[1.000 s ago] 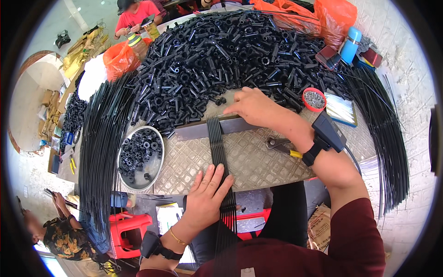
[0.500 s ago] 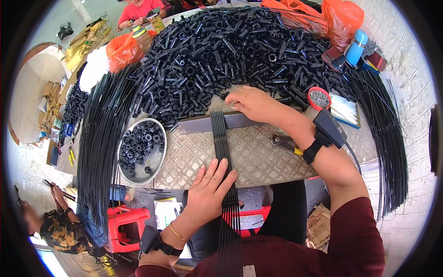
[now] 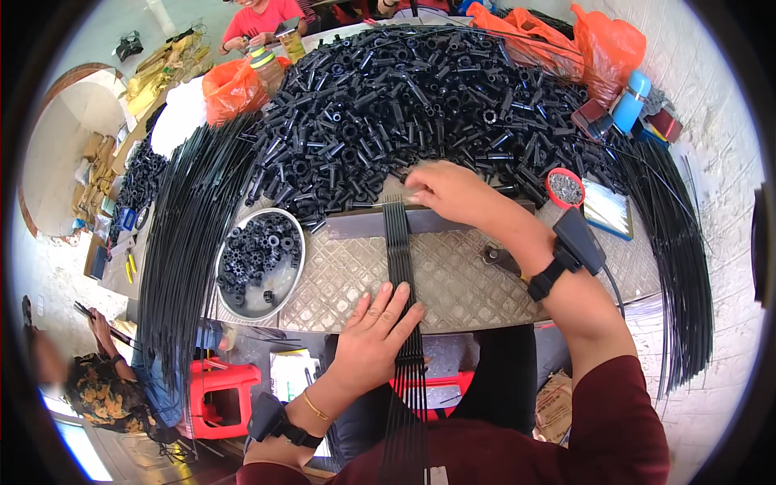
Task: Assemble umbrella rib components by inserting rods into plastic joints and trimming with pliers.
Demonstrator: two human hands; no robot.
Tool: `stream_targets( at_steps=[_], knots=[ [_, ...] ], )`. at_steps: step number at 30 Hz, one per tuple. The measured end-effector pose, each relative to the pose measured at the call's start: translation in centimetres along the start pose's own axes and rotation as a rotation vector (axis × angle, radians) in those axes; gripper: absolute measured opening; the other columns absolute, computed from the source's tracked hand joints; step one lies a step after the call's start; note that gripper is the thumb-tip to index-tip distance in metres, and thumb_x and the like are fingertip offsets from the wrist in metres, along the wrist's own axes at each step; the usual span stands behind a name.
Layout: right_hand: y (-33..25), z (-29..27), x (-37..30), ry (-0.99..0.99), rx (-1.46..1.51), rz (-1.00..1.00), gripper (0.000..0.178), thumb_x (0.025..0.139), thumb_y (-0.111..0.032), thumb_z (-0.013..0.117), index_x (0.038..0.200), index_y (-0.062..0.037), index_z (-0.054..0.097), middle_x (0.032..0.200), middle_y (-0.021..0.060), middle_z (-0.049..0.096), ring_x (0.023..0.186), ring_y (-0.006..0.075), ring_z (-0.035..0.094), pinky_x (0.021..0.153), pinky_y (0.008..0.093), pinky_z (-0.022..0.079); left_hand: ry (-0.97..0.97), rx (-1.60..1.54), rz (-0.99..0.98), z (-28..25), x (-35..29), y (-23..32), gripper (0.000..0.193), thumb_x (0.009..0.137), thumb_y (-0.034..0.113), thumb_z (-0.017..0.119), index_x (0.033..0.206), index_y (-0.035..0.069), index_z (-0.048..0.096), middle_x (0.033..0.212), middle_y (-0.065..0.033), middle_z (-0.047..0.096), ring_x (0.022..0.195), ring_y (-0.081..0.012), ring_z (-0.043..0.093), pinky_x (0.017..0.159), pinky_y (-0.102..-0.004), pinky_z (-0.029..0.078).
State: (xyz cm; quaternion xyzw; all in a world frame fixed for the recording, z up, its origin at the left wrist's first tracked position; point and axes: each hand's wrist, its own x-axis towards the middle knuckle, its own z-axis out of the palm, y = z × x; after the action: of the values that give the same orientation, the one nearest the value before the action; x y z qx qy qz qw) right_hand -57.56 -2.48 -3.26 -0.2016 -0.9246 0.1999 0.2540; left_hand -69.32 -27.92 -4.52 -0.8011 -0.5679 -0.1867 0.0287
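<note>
A flat row of thin black rods [image 3: 398, 259] runs from my body across the patterned table top [image 3: 323, 271], its far tips at a long grey metal bar [image 3: 449, 220]. My left hand [image 3: 376, 327] lies flat on the rods near the table's front edge, fingers stretched out and pressing them down. By the rods' far tips is my right hand [image 3: 444, 190], its fingers curled together and slightly blurred; anything between them is hidden. Just beyond it rises a big heap of black plastic tube-shaped parts [image 3: 404, 97].
A white bowl [image 3: 301, 267] holds small black rings. Long black rods hang in bundles at left [image 3: 182, 242] and right [image 3: 667, 259]. Pliers [image 3: 501, 259] lie under my right forearm. A red dish [image 3: 565, 187] of small metal bits and a blue bottle [image 3: 631, 101] stand at right. Other people sit nearby.
My view has shifted a little, so everything sits slightly more to the right. My right hand stays near the rods' far tips, with its fingers curled in more. My left hand still presses the rods.
</note>
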Motion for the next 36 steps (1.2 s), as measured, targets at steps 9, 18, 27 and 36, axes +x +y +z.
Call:
stream_targets(
  at_steps=[9, 18, 27, 36],
  knots=[
    [-1.1, 0.4, 0.2, -0.081, -0.059, -0.001, 0.017, 0.083, -0.017, 0.056, 0.085, -0.0008, 0.060, 0.083, 0.0187, 0.060, 0.081, 0.0364, 0.057, 0.069, 0.0409, 0.045, 0.020, -0.166, 0.001, -0.1, -1.6, -0.7, 0.061, 0.068, 0.019, 0.065, 0.125, 0.005, 0.047, 0.141, -0.0189, 0.036, 0.132, -0.0331, 0.034, 0.107, -0.0484, 0.028],
    [-3.2, 0.3, -1.4, -0.043, 0.111, 0.007, 0.015, 0.077, -0.009, 0.061, 0.089, -0.0006, 0.060, 0.083, 0.0173, 0.058, 0.075, 0.0332, 0.057, 0.064, 0.0368, 0.044, -0.009, -0.146, 0.016, 0.5, -3.7, 0.4, 0.083, 0.062, 0.019, 0.069, 0.136, 0.005, 0.035, 0.148, -0.0198, 0.023, 0.137, -0.0331, 0.023, 0.111, -0.0459, 0.021],
    [0.0, -15.4, -7.5, 0.140, -0.373, 0.074, 0.020, 0.086, -0.017, 0.055, 0.096, -0.0011, 0.061, 0.094, 0.0167, 0.060, 0.092, 0.0342, 0.056, 0.081, 0.0397, 0.045, 0.006, -0.018, -0.004, -1.7, -1.9, -1.3, 0.076, 0.059, 0.037, 0.077, 0.122, 0.005, 0.050, 0.134, -0.0207, 0.042, 0.127, -0.0372, 0.039, 0.105, -0.0494, 0.029],
    [8.1, -18.6, -23.5, 0.034, -0.605, 0.557, 0.016, 0.080, -0.017, 0.057, 0.086, -0.0025, 0.060, 0.083, 0.0213, 0.061, 0.081, 0.0395, 0.058, 0.072, 0.0464, 0.046, 0.002, -0.007, 0.015, -0.2, -0.3, 0.7, 0.071, 0.069, 0.051, 0.069, 0.123, 0.009, 0.052, 0.135, -0.0200, 0.043, 0.125, -0.0363, 0.042, 0.103, -0.0505, 0.032]
  ],
)
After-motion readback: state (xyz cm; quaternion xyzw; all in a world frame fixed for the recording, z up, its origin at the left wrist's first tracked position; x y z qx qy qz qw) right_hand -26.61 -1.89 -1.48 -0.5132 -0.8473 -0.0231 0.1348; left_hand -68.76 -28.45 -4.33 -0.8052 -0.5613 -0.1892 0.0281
